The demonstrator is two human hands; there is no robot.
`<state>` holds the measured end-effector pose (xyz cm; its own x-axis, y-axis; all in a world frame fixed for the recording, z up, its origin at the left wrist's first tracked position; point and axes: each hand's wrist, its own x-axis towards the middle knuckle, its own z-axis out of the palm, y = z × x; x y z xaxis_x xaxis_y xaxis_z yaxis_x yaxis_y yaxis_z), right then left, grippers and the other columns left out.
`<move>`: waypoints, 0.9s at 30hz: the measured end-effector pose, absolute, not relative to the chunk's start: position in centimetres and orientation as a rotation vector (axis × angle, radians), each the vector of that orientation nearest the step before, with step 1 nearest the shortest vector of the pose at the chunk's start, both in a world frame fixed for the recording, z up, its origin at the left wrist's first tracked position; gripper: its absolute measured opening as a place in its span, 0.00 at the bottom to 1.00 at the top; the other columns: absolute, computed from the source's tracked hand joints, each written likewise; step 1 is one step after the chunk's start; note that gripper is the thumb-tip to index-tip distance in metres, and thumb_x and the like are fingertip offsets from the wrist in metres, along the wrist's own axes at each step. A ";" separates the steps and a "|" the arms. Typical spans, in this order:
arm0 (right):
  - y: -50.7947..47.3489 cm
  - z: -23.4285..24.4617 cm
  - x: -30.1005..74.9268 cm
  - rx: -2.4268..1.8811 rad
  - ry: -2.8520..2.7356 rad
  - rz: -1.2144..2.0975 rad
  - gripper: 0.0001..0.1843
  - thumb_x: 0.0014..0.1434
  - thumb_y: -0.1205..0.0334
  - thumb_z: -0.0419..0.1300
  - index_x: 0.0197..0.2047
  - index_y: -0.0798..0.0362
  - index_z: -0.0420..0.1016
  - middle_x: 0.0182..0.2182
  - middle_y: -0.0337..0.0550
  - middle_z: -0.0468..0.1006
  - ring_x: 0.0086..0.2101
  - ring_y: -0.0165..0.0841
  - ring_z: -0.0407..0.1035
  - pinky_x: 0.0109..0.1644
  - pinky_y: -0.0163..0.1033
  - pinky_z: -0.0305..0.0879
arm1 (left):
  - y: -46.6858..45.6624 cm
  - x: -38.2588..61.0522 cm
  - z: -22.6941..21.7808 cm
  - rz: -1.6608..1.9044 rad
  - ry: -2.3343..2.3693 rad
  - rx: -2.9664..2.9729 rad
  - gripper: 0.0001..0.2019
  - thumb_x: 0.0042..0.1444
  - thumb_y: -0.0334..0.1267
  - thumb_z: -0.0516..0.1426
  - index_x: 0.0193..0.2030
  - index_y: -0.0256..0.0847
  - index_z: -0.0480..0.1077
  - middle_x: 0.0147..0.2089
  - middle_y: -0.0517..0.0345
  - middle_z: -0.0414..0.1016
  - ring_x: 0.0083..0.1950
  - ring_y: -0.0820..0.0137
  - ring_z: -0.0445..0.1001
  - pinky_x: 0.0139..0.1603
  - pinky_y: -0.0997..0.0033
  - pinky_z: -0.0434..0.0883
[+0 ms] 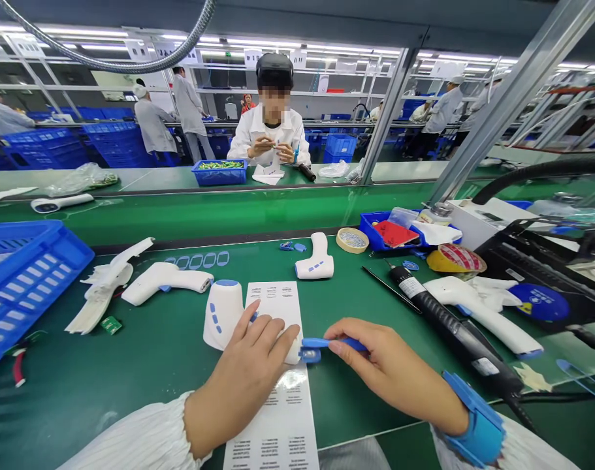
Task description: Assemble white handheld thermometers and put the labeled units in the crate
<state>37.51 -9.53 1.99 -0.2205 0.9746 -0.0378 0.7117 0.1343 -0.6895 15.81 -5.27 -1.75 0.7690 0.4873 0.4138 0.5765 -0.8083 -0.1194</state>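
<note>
A white forehead thermometer [225, 313] with blue buttons lies on a printed label sheet [277, 294]. My left hand [255, 349] is closed over its handle, pressing it against the sheet. At the handle's end a small blue part [309, 355] sticks out. Between thumb and forefinger my right hand [375, 352] grips a slim blue plastic tool [317, 342], its tip at the handle's end beside that blue part. The tool's exact kind cannot be made out. A blue band [473, 418] is round my right wrist.
More white thermometers [164, 282] lie around, beside opened shells [112, 281] and a green circuit board [112, 325]. A black electric screwdriver [449, 326] and tape roll [353, 239] are to the right. Blue crates [47, 274] stand left; a person [272, 124] sits opposite.
</note>
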 end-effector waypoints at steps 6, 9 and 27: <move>-9.8 2.0 37.7 -1.652 -1.999 0.860 0.10 0.63 0.58 0.49 0.39 0.46 0.71 0.34 0.34 0.75 0.31 0.29 0.66 0.32 0.34 0.59 | -5.1 15.8 -1.4 -0.645 -0.870 -2.813 0.13 0.60 0.34 0.51 0.51 0.38 0.65 0.42 0.54 0.71 0.43 0.65 0.68 0.60 0.47 0.55; -9.4 1.8 37.3 -1.612 -1.979 0.930 0.10 0.63 0.59 0.49 0.38 0.47 0.71 0.32 0.34 0.74 0.29 0.28 0.65 0.33 0.33 0.59 | -5.0 15.7 -1.1 -0.635 -0.955 -2.941 0.16 0.59 0.39 0.53 0.53 0.39 0.63 0.42 0.54 0.71 0.44 0.65 0.68 0.60 0.46 0.55; -4.8 0.7 35.7 -1.549 -2.356 1.025 0.09 0.59 0.64 0.53 0.32 0.52 0.73 0.26 0.36 0.75 0.26 0.27 0.65 0.29 0.30 0.57 | -3.6 16.0 -0.8 -0.283 -1.189 -3.307 0.17 0.57 0.40 0.55 0.52 0.39 0.63 0.43 0.50 0.67 0.46 0.59 0.63 0.45 0.55 0.66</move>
<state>35.67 -4.81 0.70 -0.4594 0.8551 -0.2404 0.7588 0.2372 -0.6066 16.04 -3.57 -0.80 0.7683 0.6399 0.0189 0.5797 -0.7080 0.4034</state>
